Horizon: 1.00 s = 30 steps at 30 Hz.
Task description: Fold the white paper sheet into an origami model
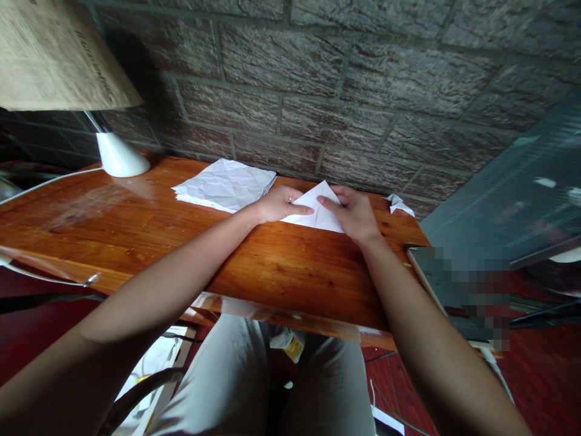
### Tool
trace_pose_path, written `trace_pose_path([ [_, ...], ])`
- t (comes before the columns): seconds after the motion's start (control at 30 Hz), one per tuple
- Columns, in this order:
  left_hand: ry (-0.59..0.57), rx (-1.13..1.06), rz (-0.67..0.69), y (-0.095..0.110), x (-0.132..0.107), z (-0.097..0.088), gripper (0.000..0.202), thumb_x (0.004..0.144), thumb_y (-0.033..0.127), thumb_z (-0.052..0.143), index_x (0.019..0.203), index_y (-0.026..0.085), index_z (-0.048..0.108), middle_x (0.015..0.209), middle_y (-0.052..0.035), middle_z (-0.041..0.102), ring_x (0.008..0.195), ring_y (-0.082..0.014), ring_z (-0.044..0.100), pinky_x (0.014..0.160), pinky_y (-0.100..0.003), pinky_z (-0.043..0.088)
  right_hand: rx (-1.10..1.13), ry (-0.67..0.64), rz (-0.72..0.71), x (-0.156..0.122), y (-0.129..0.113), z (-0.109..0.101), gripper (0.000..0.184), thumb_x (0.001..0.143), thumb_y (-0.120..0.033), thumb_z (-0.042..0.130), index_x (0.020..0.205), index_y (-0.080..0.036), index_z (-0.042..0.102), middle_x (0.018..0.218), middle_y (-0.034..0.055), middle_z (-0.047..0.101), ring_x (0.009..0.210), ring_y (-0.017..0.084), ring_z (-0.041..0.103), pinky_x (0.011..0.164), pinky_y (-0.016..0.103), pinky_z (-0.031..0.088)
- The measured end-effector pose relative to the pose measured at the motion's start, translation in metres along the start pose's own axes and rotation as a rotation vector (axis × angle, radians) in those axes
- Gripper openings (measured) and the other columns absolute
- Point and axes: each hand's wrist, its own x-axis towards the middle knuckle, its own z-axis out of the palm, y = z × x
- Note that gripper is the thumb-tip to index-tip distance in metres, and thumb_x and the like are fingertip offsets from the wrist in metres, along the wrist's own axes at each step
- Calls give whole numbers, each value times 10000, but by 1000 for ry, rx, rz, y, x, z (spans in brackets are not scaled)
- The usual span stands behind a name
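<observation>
Between my two hands is a folded sheet of white paper (318, 215), its pointed corner turned toward the wall and a crease running near its middle. My left hand (282, 204) pinches its left side, thumb lying on top and fingers partly hidden underneath. On the other side my right hand (354, 212) grips the right edge, its thumb pressed on the upper face near the point. Just left of my left hand lies a stack of creased white paper sheets (224, 184). A small folded paper piece (400, 204) sits beyond my right hand.
The wooden table (281, 272) stands against a stone-patterned wall (318, 79). A lamp with a white base (120, 156) and a printed shade (59, 60) is at the left, its cord along the edge. A dark flat device (436, 284) lies at the right edge, partly blurred.
</observation>
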Motion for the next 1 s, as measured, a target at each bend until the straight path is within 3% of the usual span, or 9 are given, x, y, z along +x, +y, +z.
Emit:
trace_pose_path([
  [0.1,21,-40,3,1,1,1,322,620,397,883,794,145,785,726,-14,735,602,-125,578,576,-237,405,78,-104,45,0,-4,-8,550,680,-530,844,1092,-185,726,963,74,801,774,238,732,678,365,591],
  [0.2,35,-48,-8,1,1,0,309,609,374,889,792,146,785,745,-21,743,609,-131,590,582,-242,412,99,-290,117,1,-6,-18,605,593,-461,921,1092,-172,738,998,78,801,848,251,744,774,395,608],
  [0.27,40,-46,-9,0,2,-1,299,602,356,890,790,148,783,752,-19,745,613,-130,592,589,-244,414,93,-314,146,1,-6,-22,599,568,-436,936,1068,-165,748,982,79,803,830,247,744,781,408,612],
  [0.57,1,-38,3,0,3,0,323,601,356,880,821,145,772,761,-12,735,639,-129,588,609,-237,412,85,-280,153,2,0,-20,563,571,-392,926,1048,-164,733,987,84,803,794,232,739,741,380,606],
  [0.73,-33,73,65,-6,5,-2,352,693,454,813,840,136,771,728,-5,700,638,-130,556,600,-236,382,-1,-234,-2,4,11,-14,730,671,-371,862,1342,-212,623,1023,53,793,826,243,740,766,400,610],
  [1.0,-33,-4,54,-14,9,-3,436,661,452,842,936,123,764,796,-26,717,689,-145,588,660,-253,414,-169,-135,-216,9,21,-11,709,753,-339,833,1422,-278,609,1361,48,695,1221,286,665,1097,466,506],
])
